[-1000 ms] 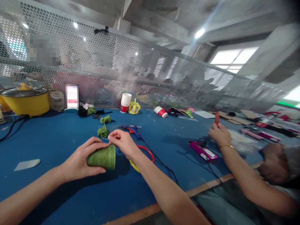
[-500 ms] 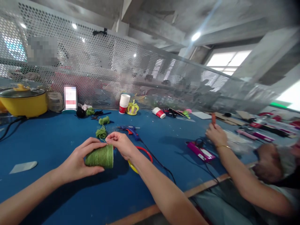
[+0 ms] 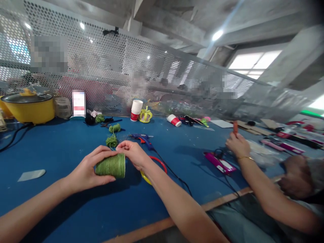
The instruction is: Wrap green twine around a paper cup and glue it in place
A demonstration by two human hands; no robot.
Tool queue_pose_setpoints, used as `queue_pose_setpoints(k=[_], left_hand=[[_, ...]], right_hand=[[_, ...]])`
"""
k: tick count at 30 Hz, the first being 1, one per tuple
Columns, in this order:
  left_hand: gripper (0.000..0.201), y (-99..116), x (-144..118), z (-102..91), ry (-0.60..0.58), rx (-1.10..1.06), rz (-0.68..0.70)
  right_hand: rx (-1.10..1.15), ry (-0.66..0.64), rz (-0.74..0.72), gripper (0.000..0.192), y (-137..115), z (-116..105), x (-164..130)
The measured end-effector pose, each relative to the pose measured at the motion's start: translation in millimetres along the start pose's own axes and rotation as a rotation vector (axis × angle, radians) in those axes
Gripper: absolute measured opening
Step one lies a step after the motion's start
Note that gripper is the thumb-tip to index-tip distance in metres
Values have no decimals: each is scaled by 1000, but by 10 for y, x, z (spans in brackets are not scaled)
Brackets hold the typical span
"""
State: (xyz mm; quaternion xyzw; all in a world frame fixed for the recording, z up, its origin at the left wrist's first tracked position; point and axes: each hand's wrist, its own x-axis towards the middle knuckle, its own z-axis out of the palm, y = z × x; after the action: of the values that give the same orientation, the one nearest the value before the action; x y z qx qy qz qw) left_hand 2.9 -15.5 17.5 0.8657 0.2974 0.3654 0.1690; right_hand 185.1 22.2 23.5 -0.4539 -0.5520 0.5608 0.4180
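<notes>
Wrapping green yarn round a cup looks like the step in hand. The left hand (image 3: 87, 172) grips the yarn-covered cup (image 3: 111, 166) on its side just above the blue table (image 3: 63, 148), near the middle. The right hand (image 3: 133, 153) pinches at the cup's open rim, fingers closed narrow, seemingly on the yarn end, though the strand itself is too fine to see. Loose yarn (image 3: 111, 141) lies just beyond, with a glue gun (image 3: 142, 138) to its right. Judging from this, the next move calls for keeping the end taut against the rim. A co-worker's hand (image 3: 237, 144) holds a small red thing, far right.
</notes>
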Motion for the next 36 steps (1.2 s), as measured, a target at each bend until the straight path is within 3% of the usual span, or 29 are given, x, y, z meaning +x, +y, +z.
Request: queue_pose_setpoints(k=[6,9,15,18,21,25,29,32,36], left_hand=[[48,-2,-5,-9,-12,10,7],[48,5,-2,-8,5,31,11],[49,-46,-17,16,86,153,-10],[49,-112,-32,41,111,218,-11],[49,-152,-48,60,122,253,-9],[57,-149,-42,54,113,172,-43],[59,-142,1,38,162,-35,-228],[55,-148,29,41,121,-178,-381],[53,-149,35,58,100,-188,-428]], right_hand=[[-37,-4,-4,12,21,12,8],[-163,11,18,12,24,-16,22],[-308,161,-22,32,-108,-183,-26],[-284,-14,-83,42,-200,-172,-122],[-275,-253,-116,34,-238,-104,-206],[-302,-228,-142,20,-231,-51,-236],[-455,-196,-266,17,-222,-39,-240],[-545,-189,-317,17,-211,-24,-254],[-467,-254,-229,14,-220,-40,-253]])
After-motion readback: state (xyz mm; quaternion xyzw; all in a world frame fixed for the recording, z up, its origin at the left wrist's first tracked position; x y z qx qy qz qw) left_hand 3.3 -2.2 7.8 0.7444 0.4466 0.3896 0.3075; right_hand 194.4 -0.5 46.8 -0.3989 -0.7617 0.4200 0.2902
